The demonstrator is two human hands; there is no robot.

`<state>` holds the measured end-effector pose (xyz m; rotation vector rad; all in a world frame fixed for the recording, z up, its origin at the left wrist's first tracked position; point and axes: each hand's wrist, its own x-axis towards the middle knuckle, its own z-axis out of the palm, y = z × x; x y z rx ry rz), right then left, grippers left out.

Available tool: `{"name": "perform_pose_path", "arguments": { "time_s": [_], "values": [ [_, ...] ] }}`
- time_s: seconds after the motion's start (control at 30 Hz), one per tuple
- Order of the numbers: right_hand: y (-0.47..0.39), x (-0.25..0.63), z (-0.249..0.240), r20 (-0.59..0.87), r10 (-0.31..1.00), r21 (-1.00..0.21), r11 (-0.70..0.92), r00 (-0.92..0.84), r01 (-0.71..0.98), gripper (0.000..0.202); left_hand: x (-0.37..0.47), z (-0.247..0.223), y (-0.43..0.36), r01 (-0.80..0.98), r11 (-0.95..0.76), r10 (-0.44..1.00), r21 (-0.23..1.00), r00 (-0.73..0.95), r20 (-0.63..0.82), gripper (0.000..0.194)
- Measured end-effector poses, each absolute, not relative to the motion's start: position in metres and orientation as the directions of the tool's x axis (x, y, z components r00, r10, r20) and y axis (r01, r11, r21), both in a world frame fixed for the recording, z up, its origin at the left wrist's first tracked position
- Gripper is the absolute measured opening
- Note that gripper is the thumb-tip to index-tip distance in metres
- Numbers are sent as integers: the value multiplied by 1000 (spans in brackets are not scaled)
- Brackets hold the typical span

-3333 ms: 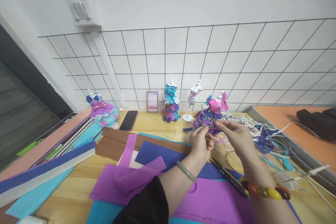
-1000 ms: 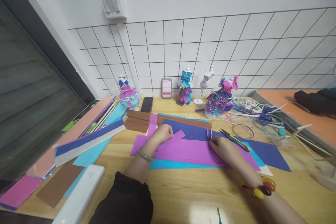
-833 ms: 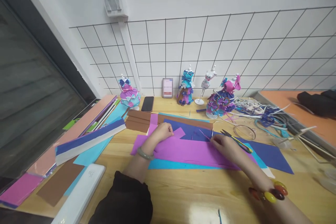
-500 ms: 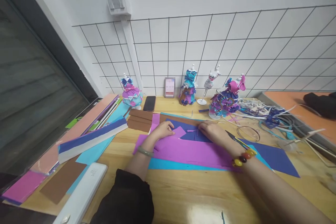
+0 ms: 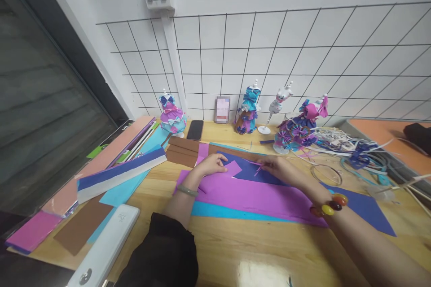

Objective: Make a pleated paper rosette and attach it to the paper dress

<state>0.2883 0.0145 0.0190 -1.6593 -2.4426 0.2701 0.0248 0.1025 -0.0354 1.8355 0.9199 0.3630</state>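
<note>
My right hand (image 5: 275, 168) is closed, with thin purple paper strips (image 5: 258, 168) pinched at its fingertips above a dark blue paper sheet (image 5: 242, 174). My left hand (image 5: 212, 165) rests on the purple paper, its thumb and forefinger apart. Beside its thumb lies a small cut purple paper piece (image 5: 234, 168). In front of both hands stretches a long purple paper sheet (image 5: 249, 195), over a light blue sheet (image 5: 218, 210). Brown folded paper (image 5: 182, 151) lies left of the hands.
Small dress forms in paper dresses (image 5: 172, 116) (image 5: 249, 110) (image 5: 298, 128) and a bare form (image 5: 280, 98) stand at the back. A phone (image 5: 195, 130) lies near them. Paper scraps and strips (image 5: 350, 141) heap at right; a white device (image 5: 106, 242) sits front left.
My right hand has lifted thin purple strips off the dark blue sheet. Its forearm has shifted slightly right, while my left hand stays nearly in place. The view has shifted a little.
</note>
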Motion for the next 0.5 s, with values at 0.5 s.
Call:
{"name": "perform_pose_path", "arguments": {
  "time_s": [0.5],
  "values": [
    [4,276,8,35,918,53,393,-395,918,19,25,-33,100,385,-168,735,908,663,-145,47]
  ]
}}
